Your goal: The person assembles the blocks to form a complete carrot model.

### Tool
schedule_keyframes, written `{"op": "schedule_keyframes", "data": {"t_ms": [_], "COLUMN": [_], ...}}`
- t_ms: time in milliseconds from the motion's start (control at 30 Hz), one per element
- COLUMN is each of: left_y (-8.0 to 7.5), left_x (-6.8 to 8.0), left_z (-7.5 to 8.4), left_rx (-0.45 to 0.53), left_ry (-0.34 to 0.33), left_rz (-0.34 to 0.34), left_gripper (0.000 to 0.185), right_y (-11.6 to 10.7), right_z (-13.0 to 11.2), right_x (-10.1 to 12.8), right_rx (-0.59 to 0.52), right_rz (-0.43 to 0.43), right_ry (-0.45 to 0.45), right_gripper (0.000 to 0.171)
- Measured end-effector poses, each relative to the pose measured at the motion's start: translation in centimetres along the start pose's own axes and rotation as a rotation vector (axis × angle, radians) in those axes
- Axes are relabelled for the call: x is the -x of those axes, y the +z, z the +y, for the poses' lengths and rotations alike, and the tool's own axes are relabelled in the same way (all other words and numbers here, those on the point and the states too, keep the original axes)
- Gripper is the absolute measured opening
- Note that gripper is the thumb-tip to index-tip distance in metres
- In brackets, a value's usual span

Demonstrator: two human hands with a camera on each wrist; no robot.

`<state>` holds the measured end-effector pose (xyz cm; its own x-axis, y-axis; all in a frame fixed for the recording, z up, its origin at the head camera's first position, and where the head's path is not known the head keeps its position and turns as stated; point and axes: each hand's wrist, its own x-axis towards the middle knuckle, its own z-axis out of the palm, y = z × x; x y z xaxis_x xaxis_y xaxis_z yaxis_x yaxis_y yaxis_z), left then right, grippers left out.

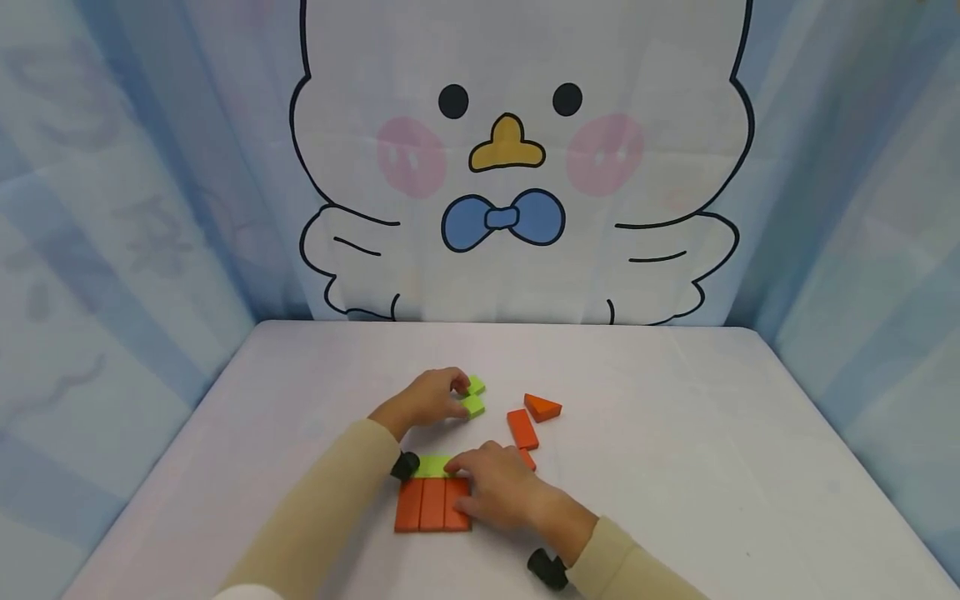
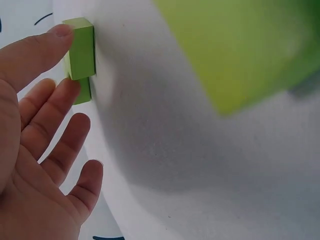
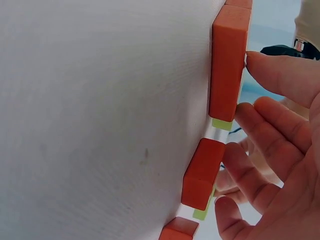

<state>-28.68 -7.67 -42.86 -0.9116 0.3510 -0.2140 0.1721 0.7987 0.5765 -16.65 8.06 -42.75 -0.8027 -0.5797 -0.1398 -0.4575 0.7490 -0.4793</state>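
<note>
Two small lime-green wooden blocks [image 1: 474, 396] lie side by side near the middle of the white table [image 1: 712, 467], and the left hand [image 1: 429, 398] touches them with its fingertips, the fingers only loosely bent rather than clamped, thumb on the nearer block. Nearer the person, three orange wooden rectangular blocks [image 1: 432, 504] lie flush in a row with a flat green block [image 1: 433, 466] along their far edge; the right hand [image 1: 501, 493] rests on them, fingers relaxed. An orange bar [image 1: 522, 428] and an orange triangular block [image 1: 543, 407] lie just to the right.
</note>
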Motion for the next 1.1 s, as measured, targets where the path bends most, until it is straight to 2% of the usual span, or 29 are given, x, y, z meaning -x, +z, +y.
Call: {"op": "schedule_keyframes", "data": {"t_ms": [233,467,667,833,1100], "left_y": [0.0,-0.8,-2.1,-2.9,-3.4], "left_x": [0.2,1.2,3.1,5.0,7.6], "left_z": [0.3,-0.9,-2.9,-4.5,-5.9], "left_rx": [-0.016,-0.074,-0.121,-0.107,-0.086], "left_ry": [0.02,-0.036,-0.056,-0.05,-0.047], "left_rz": [-0.002,0.007,0.027,0.048,0.059], "left_gripper": [0.033,0.032,0.032,0.032,0.031], "right_y": [0.1,0.1,0.2,0.1,-0.1], "right_z": [0.0,-0.1,-0.1,-0.3,-0.6], "right_x": [0.0,-0.1,-0.2,-0.2,-0.1], "right_rx": [-0.001,0.011,0.03,0.035,0.019], "right_rz": [-0.004,-0.005,-0.008,-0.013,-0.019], "right_ry": [0.003,0.004,0.013,0.015,0.028], "right_gripper": [0.036,0.037,0.038,0.039,0.04]}}
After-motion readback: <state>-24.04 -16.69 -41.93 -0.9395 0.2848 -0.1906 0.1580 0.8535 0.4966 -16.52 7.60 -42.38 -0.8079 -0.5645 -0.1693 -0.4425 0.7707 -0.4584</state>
